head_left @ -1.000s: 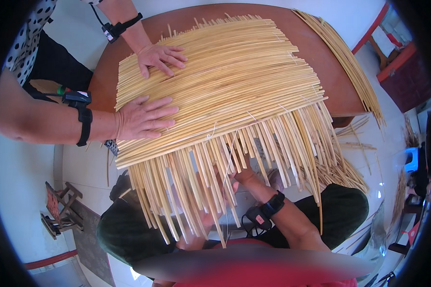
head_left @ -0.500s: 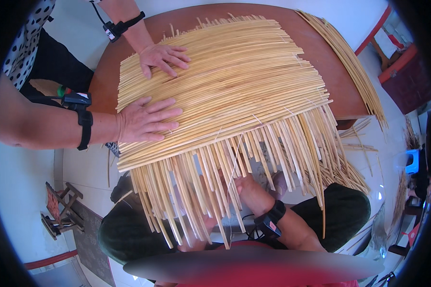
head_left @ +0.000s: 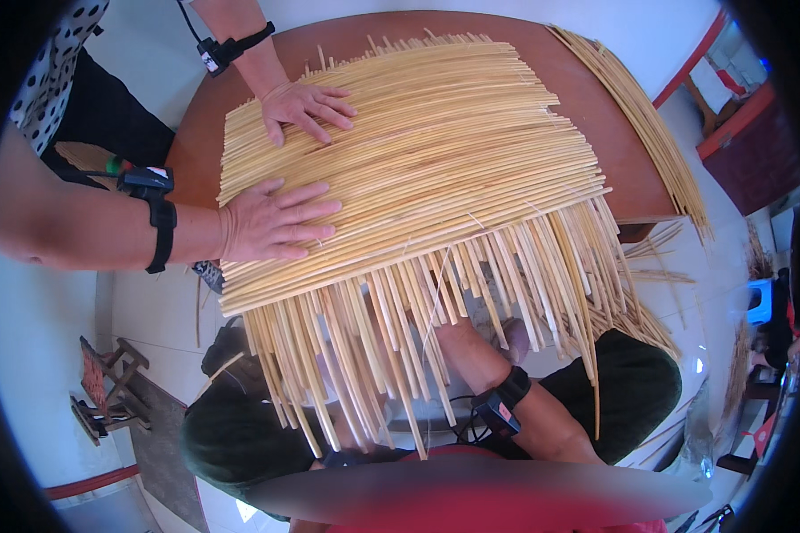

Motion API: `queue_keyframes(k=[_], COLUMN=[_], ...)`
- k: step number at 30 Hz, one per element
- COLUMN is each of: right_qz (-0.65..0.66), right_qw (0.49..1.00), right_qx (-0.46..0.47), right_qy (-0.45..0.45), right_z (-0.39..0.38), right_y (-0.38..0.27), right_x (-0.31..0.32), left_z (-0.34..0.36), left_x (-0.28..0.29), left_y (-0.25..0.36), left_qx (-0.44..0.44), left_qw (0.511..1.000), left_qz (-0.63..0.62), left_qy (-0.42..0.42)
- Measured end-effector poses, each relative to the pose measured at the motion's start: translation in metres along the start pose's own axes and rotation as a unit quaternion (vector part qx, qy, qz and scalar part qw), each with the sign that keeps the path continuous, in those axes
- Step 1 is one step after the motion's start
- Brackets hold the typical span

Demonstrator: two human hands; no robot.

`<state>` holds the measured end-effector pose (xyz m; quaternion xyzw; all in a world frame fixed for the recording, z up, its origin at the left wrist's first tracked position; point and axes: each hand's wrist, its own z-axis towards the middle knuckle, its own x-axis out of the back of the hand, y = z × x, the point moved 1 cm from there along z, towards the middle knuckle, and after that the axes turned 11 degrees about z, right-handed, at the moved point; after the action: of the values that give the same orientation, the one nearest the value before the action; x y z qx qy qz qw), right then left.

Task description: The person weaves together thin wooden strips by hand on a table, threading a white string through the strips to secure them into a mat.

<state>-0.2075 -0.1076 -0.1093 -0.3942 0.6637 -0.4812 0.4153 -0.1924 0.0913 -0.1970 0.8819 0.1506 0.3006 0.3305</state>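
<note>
Mat of pale stalks [head_left: 418, 155] lies on the reddish-brown worktop [head_left: 587, 89], near edge reaching out over our knees. Hanging stalks [head_left: 542, 275] fan out below that edge, running toward us, ends uneven. White thread [head_left: 436, 306] drops among them; short white stitches cross the top layer, probably there to tie the stalks together.

Our right hand [head_left: 458, 342] goes in under the hanging stalks, fingers hidden, so we can't tell if it pinches anything. Left hand is screened by the same stalks; pose and grip can't be told. Having the edge off the worktop presumably lets us reach the underside.

Co-worker on the left: far hand [head_left: 307, 111] and near hand [head_left: 276, 222] both lie flat on the mat, palms down, fingers spread. Looks like weight to keep the layer flat and stop it sliding; no pinch there.

Loose stalks [head_left: 636, 120] lie along the right side of the worktop, perhaps kept apart as spares. More sit on the floor at right. Small wooden stool [head_left: 107, 391] at lower left, blue plastic item [head_left: 759, 300] far right.

Labels: our wrist device [head_left: 498, 413] has a pinkish patch, the co-worker's wrist device [head_left: 148, 180] a pale one. Both too small to read; no brand or writing we can make out.
</note>
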Motion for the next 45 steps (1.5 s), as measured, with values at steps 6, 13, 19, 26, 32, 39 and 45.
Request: queue_keyframes(k=[6,13,19,26,32,39,45], right_qz=[-0.194,-0.194,-0.183,-0.153,-0.059,0.155,0.414], right_qw=[0.978,0.978,0.981,0.986,0.997,0.988,0.903], right_qx=[0.063,0.053,0.047,0.037,0.018,-0.009,-0.011], right_qy=[-0.047,-0.054,-0.051,-0.05,-0.044,0.005,0.117], right_z=[-0.012,-0.02,-0.019,-0.019,-0.006,0.013,0.041], right_y=[-0.024,-0.026,-0.027,-0.022,-0.012,0.008,0.025], right_x=[0.008,0.002,-0.003,-0.002,0.004,0.008,-0.007], left_z=[-0.001,-0.001,-0.001,-0.002,-0.007,-0.022,-0.063], left_x=[-0.001,-0.001,0.002,0.001,0.001,-0.005,0.002], left_y=[-0.004,-0.008,-0.009,-0.012,-0.008,0.012,0.032], left_qx=[-0.006,-0.014,-0.026,-0.038,-0.051,-0.096,-0.133], left_qw=[1.0,1.0,0.999,0.998,0.995,0.982,0.979], left_qz=[0.007,0.012,0.024,0.043,0.083,0.159,0.118], left_qy=[0.004,0.002,-0.001,-0.005,-0.007,-0.033,-0.103])
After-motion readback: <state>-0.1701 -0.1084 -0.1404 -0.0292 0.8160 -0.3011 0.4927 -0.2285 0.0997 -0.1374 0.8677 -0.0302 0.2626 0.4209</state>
